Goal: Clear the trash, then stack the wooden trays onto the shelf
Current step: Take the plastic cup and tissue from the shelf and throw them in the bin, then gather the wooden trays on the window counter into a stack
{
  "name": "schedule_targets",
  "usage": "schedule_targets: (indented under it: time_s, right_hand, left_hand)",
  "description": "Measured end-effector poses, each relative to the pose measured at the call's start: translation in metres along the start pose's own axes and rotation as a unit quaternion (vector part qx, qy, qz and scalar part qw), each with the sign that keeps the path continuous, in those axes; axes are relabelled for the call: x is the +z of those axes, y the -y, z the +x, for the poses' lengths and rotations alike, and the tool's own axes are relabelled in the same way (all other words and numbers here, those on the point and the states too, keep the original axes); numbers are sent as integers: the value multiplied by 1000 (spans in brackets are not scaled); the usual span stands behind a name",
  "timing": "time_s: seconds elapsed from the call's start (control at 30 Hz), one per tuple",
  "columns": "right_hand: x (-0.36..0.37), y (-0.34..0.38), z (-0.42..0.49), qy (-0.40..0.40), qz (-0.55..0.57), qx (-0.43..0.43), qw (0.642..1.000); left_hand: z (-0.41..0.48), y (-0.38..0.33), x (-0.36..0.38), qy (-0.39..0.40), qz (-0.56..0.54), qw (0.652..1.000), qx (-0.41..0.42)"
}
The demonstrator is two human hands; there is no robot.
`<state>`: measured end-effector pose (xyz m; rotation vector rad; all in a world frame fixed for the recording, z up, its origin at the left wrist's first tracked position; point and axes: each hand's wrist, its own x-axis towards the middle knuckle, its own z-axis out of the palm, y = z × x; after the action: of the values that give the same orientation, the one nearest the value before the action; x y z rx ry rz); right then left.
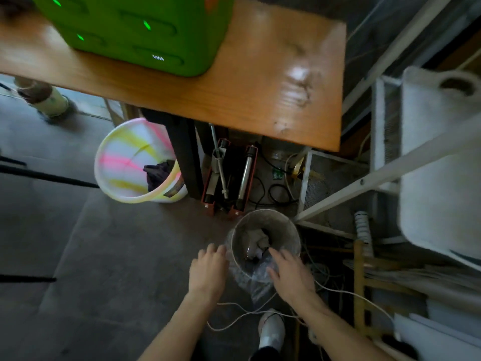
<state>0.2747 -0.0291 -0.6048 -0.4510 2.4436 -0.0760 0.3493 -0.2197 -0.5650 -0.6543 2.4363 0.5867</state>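
Note:
A small round trash bin lined with a clear plastic bag stands on the floor below me, with crumpled pale trash inside. My left hand hovers at the bin's left side, fingers spread, holding nothing. My right hand reaches over the bin's near right rim, fingers apart, touching the bag; whether it grips the plastic is unclear. No wooden trays are clearly visible.
An orange wooden table carries a green box. Under it stand a striped pastel bucket and a red-framed tool. A white metal shelf frame and wooden slats fill the right. White string trails by my shoe.

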Motion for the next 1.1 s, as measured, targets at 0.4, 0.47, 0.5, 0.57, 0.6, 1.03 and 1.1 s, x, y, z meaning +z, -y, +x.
schedule_targets:
  time_s: [0.4,0.47,0.5,0.57,0.6,1.03,1.1]
  right_hand:
    - [-227,188,-166,-11,-155,-205,966]
    - [-253,232,-194,-15,-182,-230,956]
    - [-265,255,-207,-15,-194,-243,950]
    - [-284,307,-230,-14,-219,-271,937]
    - [-292,330,-237,-13,-226,-280,933]
    - [-337,593,-320,-27,-215,-375,901]
    - [-347,613,-318,-20,-216,-380,899]
  left_hand:
    - [-236,66,-230,-91,57,989,-101]
    - [-282,99,-263,-109,52,984,-134]
    - [-305,118,-277,-119,48,980,-151]
    - [-351,163,-306,-140,33,972,-188]
    - [-370,184,-317,-147,24,967,-205]
    - [-580,419,-395,-195,-37,887,-418]
    - [-590,434,-399,-188,-33,880,-434]
